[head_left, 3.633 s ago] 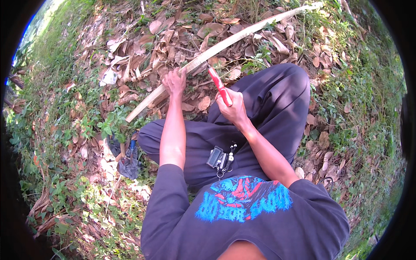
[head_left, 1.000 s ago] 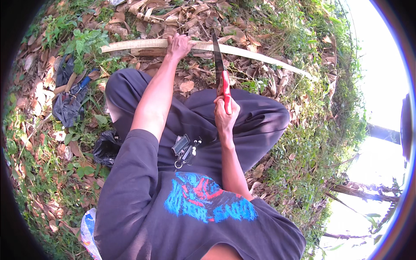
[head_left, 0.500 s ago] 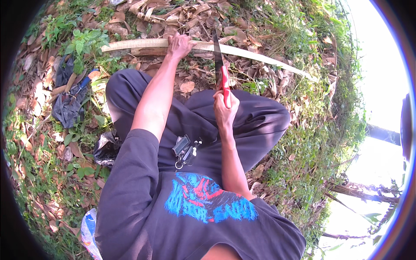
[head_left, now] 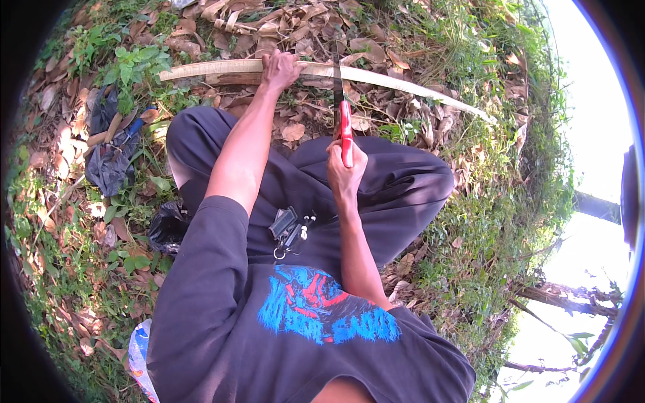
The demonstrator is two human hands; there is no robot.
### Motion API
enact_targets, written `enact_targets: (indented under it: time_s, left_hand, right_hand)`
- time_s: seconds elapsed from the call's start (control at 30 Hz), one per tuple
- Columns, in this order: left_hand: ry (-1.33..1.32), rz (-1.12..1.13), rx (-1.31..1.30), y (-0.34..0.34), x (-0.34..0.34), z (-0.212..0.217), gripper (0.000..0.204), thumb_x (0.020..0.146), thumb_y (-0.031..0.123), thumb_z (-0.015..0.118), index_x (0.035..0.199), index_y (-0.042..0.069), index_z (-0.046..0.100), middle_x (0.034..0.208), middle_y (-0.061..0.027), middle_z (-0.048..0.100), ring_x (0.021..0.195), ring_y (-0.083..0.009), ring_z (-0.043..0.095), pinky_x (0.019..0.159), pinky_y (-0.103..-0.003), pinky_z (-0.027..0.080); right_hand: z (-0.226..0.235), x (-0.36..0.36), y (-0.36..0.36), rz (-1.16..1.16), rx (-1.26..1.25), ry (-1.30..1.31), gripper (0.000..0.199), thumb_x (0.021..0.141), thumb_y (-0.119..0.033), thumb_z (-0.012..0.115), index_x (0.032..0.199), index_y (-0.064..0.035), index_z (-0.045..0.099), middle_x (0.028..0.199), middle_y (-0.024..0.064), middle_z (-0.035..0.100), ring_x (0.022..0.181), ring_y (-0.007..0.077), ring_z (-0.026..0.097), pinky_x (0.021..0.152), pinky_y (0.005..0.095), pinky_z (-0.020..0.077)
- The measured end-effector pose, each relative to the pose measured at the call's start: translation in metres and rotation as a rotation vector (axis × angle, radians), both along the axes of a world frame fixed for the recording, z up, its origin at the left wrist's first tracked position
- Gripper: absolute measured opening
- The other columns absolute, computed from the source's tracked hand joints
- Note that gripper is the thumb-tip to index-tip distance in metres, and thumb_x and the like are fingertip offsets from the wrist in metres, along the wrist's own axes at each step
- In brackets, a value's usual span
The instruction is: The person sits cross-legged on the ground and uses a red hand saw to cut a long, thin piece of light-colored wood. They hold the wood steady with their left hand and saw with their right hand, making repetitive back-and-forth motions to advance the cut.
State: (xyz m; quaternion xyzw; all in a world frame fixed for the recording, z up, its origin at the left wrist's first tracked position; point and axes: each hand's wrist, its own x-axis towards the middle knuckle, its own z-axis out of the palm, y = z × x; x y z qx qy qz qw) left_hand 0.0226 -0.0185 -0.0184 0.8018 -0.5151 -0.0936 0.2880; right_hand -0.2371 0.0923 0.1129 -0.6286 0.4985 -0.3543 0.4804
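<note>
A long pale wooden strip [head_left: 396, 83], looking curved in this view, lies across the leafy ground in front of my folded legs. My left hand [head_left: 281, 70] is closed over it, left of the saw, and presses it from above. In my right hand [head_left: 347, 170] is a handsaw [head_left: 346, 124] with a red handle, its dark blade pointing away from me. The blade crosses the strip just right of my left hand; whether its teeth bite into the wood is too small to tell. Under the strip, a darker piece of wood [head_left: 232, 79] shows by my left hand.
At the left lie a black plastic bag [head_left: 111, 168] and tools with wooden and blue handles [head_left: 134, 126]. Another black bag [head_left: 168, 225] sits beside my left knee. Keys [head_left: 285, 232] rest on my lap. Dry leaves and green plants surround me.
My right hand and the saw handle have shifted slightly left, so the saw stands straighter across the strip. My left hand keeps its hold on the strip.
</note>
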Motion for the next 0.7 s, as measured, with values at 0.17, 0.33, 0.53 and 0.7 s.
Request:
enact_targets:
  time_s: [0.17,0.33,0.53,0.7]
  left_hand:
    - [0.003,-0.004,0.034,0.004,-0.01,0.005,0.044,0.086,0.05,0.067,0.107,0.013,0.075,0.105,-0.009,0.072,0.104,-0.0273,0.057,0.093,-0.046,0.035]
    - [0.016,-0.012,0.081,-0.005,-0.005,0.005,0.042,0.086,0.05,0.067,0.11,0.017,0.075,0.107,-0.0098,0.072,0.108,-0.0278,0.057,0.096,-0.046,0.034]
    - [-0.086,0.004,0.081,-0.002,0.004,-0.006,0.047,0.086,0.054,0.063,0.112,0.017,0.074,0.11,-0.0079,0.072,0.11,-0.0261,0.054,0.094,-0.044,0.032]
    - [-0.087,0.007,0.094,-0.004,0.0,-0.005,0.049,0.084,0.056,0.065,0.111,0.017,0.075,0.11,-0.0091,0.072,0.112,-0.0281,0.054,0.101,-0.043,0.032]
  right_hand:
    - [-0.01,0.005,-0.033,-0.037,-0.049,0.016,0.016,0.084,-0.006,0.058,0.071,0.0022,0.057,0.053,0.0023,0.048,0.049,0.0082,0.044,0.048,0.0291,0.0371]
    - [-0.002,0.02,-0.049,-0.049,-0.099,0.024,0.017,0.082,-0.007,0.059,0.068,0.0011,0.053,0.053,0.0018,0.047,0.048,0.0082,0.04,0.047,0.0306,0.0355]
    - [0.018,-0.01,0.003,-0.038,-0.134,0.039,0.016,0.08,-0.006,0.059,0.068,0.0022,0.054,0.052,0.0135,0.047,0.045,0.0162,0.046,0.048,0.0346,0.04]
    - [0.005,0.011,-0.05,-0.058,-0.155,0.098,0.019,0.078,-0.01,0.059,0.067,0.0031,0.051,0.055,0.0191,0.051,0.045,0.03,0.05,0.05,0.0392,0.0424]
